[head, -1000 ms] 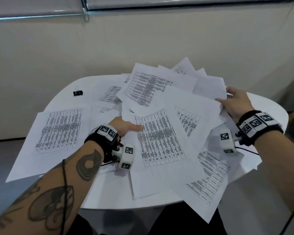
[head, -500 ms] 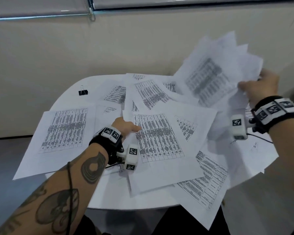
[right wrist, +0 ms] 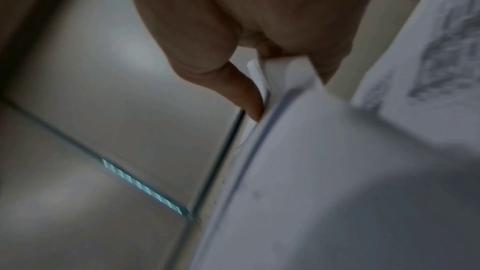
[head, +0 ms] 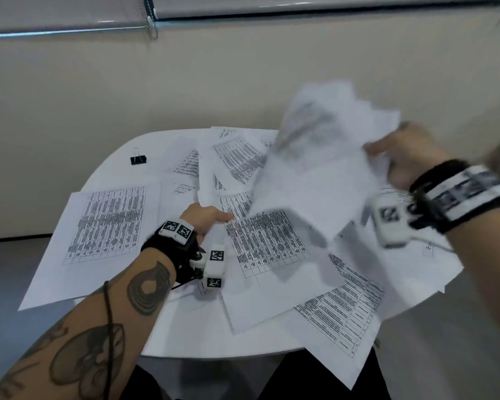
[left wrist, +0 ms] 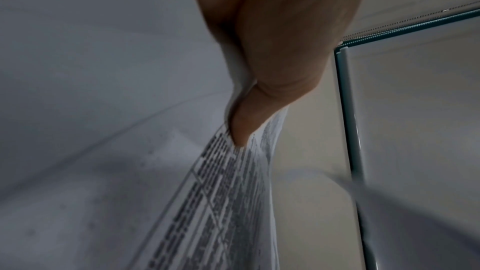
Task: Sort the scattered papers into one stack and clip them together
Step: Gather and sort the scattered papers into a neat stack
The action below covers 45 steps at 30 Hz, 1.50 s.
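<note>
Printed white papers (head: 266,241) lie scattered and overlapping across a round white table (head: 119,160). My right hand (head: 401,157) pinches a bundle of sheets (head: 324,157) by its right edge and holds it in the air over the table's right side, blurred by motion. The right wrist view shows the thumb (right wrist: 246,98) pressing those sheets (right wrist: 324,171). My left hand (head: 205,217) grips the left edge of the central printed sheet, its thumb (left wrist: 244,122) lying on that sheet (left wrist: 221,202). A black binder clip (head: 138,159) sits alone at the table's far left.
One large printed sheet (head: 98,232) hangs over the table's left edge, and others overhang the near right edge (head: 344,336). A beige wall (head: 185,82) stands close behind the table. Grey floor (head: 9,272) shows on the left.
My right hand took hold of a bundle of sheets at the far right, lifted it off the table and has swung it left and down over the pile. My left hand kept its hold.
</note>
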Tool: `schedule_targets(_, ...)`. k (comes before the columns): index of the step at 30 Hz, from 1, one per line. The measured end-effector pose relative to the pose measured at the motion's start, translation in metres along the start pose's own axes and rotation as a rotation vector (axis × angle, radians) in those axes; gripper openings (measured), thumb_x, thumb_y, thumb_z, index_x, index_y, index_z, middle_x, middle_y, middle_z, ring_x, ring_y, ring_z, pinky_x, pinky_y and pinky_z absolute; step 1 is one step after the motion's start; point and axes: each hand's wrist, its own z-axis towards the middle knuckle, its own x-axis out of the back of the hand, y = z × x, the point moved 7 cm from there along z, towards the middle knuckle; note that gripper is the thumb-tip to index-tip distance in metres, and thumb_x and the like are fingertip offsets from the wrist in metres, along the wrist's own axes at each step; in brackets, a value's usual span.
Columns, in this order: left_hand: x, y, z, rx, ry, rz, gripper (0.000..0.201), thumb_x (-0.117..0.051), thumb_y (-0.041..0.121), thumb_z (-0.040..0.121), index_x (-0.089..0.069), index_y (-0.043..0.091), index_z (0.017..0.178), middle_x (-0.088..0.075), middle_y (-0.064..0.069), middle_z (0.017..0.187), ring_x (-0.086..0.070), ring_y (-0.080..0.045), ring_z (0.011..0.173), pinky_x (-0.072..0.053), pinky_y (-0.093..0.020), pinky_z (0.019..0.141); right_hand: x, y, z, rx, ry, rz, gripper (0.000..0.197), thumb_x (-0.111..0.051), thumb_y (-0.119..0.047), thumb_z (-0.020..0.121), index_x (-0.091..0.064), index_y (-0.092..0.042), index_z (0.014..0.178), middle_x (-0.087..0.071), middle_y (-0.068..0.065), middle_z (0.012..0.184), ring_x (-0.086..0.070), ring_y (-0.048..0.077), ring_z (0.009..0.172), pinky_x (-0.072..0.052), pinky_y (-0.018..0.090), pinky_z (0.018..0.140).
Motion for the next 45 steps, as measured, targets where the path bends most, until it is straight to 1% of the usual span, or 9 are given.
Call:
schedule_targets(5,-0.004,-0.013,0.009,0.051,-0.029,-0.16,0.078,-0.093,0.046,0.06,-0.065,-0.001,0.116,-0.072,-0.027,0.112,-0.071,-0.05,0.1,-0.055,-0.067,0.09,-0.039,0.104,-0.025,-0.202,-0.01,-0.409,0.072,-0.068,0.014,0.081,-0.032,-0.01,0.138,-0.061,0.021,0.114,-0.062,0.029,0.085,-0.056,0.037,0.062)
schedule_targets(11,0.007,-0.003,-0.01,0.07,0.014,-0.113,0.124,-0.056,0.105,0.043,-0.063,0.0,0.108,-0.065,-0.012,0.067,-0.065,-0.031,0.058,-0.053,-0.034,0.062,-0.059,0.123,-0.031,-0.236,-0.232,-0.702,0.092,-0.078,0.005,0.078,-0.02,-0.013,0.148,-0.059,0.014,0.102,-0.062,0.027,0.079,-0.049,0.03,0.049)
schedule_targets(14,0.004,0.001,-0.012,0.012,-0.026,-0.009,0.095,-0.077,0.084,0.059,-0.059,0.008,0.112,-0.065,-0.007,0.073,-0.061,-0.024,0.062,-0.049,-0.03,0.063,-0.069,0.121,-0.031,-0.202,-0.388,-0.769,0.08,-0.086,-0.006,0.076,-0.031,-0.018,0.133,-0.064,0.013,0.102,-0.068,0.03,0.085,-0.06,0.042,0.06)
schedule_targets(22,-0.01,-0.009,0.018,-0.04,-0.132,-0.134,0.079,-0.104,0.038,0.028,-0.081,0.005,0.096,-0.076,-0.021,0.108,-0.073,-0.037,0.099,-0.052,-0.057,0.1,-0.06,0.12,0.008,-0.224,-0.166,-0.483,0.045,-0.078,0.005,0.069,-0.071,-0.015,0.11,-0.074,0.022,0.102,-0.073,0.044,0.098,-0.054,0.068,0.091)
schedule_targets(27,-0.007,-0.003,0.004,-0.096,-0.08,-0.185,0.046,-0.082,0.003,0.081,-0.064,-0.004,0.123,-0.072,-0.021,0.114,-0.07,-0.03,0.094,-0.059,-0.041,0.087,-0.087,0.111,0.005,-0.088,-0.272,-0.715,0.013,-0.076,-0.012,0.086,-0.066,-0.002,0.084,-0.069,0.01,0.084,-0.066,0.026,0.077,-0.052,0.034,0.069)
schedule_targets(34,0.002,0.007,-0.012,-0.086,-0.058,0.119,0.047,-0.074,0.031,0.094,-0.047,0.012,0.061,-0.045,-0.002,0.055,-0.039,-0.017,0.049,-0.033,-0.021,0.044,-0.024,0.1,0.031,-0.18,0.058,-0.644,0.009,-0.087,-0.013,0.078,-0.079,-0.011,0.082,-0.078,0.01,0.091,-0.075,0.033,0.089,-0.064,0.055,0.077)
schedule_targets(38,0.002,-0.004,0.001,-0.029,-0.078,0.048,0.045,-0.087,0.039,0.078,-0.058,0.005,0.071,-0.059,-0.011,0.064,-0.05,-0.022,0.057,-0.038,-0.03,0.06,-0.007,0.088,0.037,-0.134,0.167,-0.581,0.008,-0.084,-0.013,0.082,-0.078,-0.017,0.08,-0.077,0.009,0.094,-0.074,0.03,0.091,-0.064,0.05,0.081)
schedule_targets(41,-0.003,-0.012,0.01,-0.023,-0.101,-0.075,0.087,-0.101,0.046,0.041,-0.07,-0.008,0.103,-0.075,-0.027,0.101,-0.074,-0.041,0.089,-0.058,-0.05,0.085,0.006,0.085,0.039,-0.118,0.27,-0.507,0.01,-0.081,-0.011,0.084,-0.076,-0.017,0.077,-0.076,0.01,0.094,-0.074,0.03,0.089,-0.064,0.05,0.078)
schedule_targets(45,-0.005,-0.005,-0.002,-0.044,-0.106,-0.227,0.045,-0.082,0.0,0.078,-0.065,-0.003,0.119,-0.07,-0.024,0.11,-0.07,-0.037,0.096,-0.056,-0.053,0.098,-0.003,0.094,0.038,-0.112,0.077,-0.559,0.017,-0.076,-0.006,0.089,-0.075,-0.02,0.079,-0.073,0.011,0.089,-0.067,0.025,0.078,-0.062,0.043,0.072)
